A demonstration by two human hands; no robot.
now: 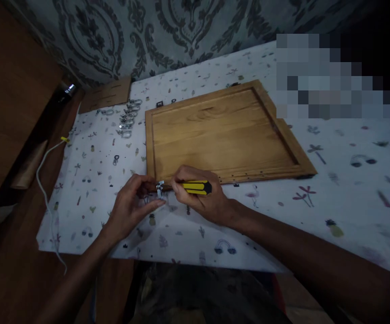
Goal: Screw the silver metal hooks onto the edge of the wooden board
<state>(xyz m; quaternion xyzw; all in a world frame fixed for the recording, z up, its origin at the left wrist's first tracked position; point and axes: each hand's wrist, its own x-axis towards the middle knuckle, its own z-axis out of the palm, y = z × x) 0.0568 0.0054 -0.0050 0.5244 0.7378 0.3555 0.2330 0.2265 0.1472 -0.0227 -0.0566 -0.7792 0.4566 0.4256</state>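
Observation:
My right hand (203, 193) is closed around the yellow and black handle of a screwdriver (196, 187), which points left. Its tip meets a small silver metal fitting (160, 189) at the near left corner of a wooden panel (208, 135). My left hand (130, 204) curls about that fitting, index finger by the panel's corner and thumb just below the metal. The exact contact of the fingertips is hard to make out. The panel lies flat, with a raised frame and several small dark holes along its near edge.
Several silver metal latches (127, 119) lie in a row left of the panel, near a piece of cardboard (109, 94). A white cord (42, 189) hangs over the left edge of the table with its printed cloth (181, 243). The patterned wall (141, 36) stands behind.

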